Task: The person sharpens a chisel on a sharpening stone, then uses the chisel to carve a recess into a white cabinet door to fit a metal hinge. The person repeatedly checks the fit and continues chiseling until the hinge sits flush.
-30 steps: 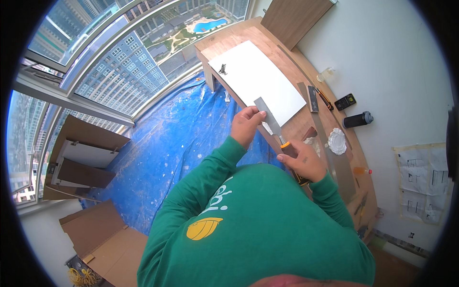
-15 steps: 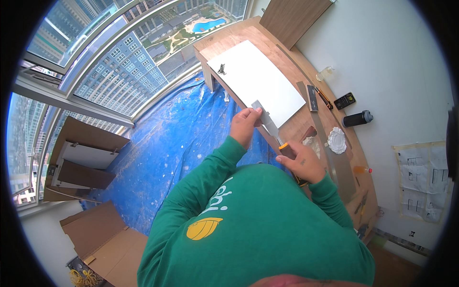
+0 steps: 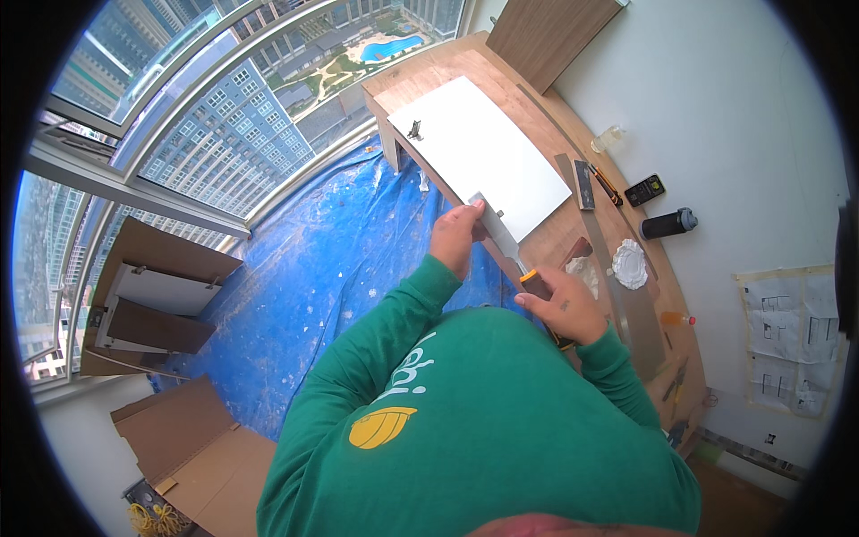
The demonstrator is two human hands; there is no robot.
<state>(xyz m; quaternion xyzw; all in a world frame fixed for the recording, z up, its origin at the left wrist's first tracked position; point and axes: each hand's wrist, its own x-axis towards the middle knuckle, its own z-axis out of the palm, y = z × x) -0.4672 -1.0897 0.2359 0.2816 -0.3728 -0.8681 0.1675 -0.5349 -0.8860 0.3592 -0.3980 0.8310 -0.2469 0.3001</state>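
My right hand (image 3: 574, 307) is closed around the dark handle of a hand tool (image 3: 537, 285) with an orange collar. A thin metal shaft runs from that handle to a flat grey metal strip (image 3: 504, 240). Whether strip and shaft are one piece cannot be made out. My left hand (image 3: 455, 236) pinches the strip near its far end, thumb on top. Just beyond lies a white panel (image 3: 483, 148) on the wooden bench (image 3: 420, 76). A metal hinge (image 3: 415, 131) stands up at the panel's far left corner, and a small dark fitting (image 3: 500, 214) sits near its closer edge.
A black bottle (image 3: 667, 223), a phone-like device (image 3: 645, 190), a dark flat block (image 3: 584, 184) and crumpled white material (image 3: 630, 263) are along the bench's right side. Blue sheeting (image 3: 313, 259) covers the floor. Cardboard (image 3: 210, 438) and leaning panels (image 3: 161, 291) are at left.
My left hand has shifted slightly left, and the far end of the grey strip has dipped a little toward me. My right hand stays nearly in place, still gripping the handle.
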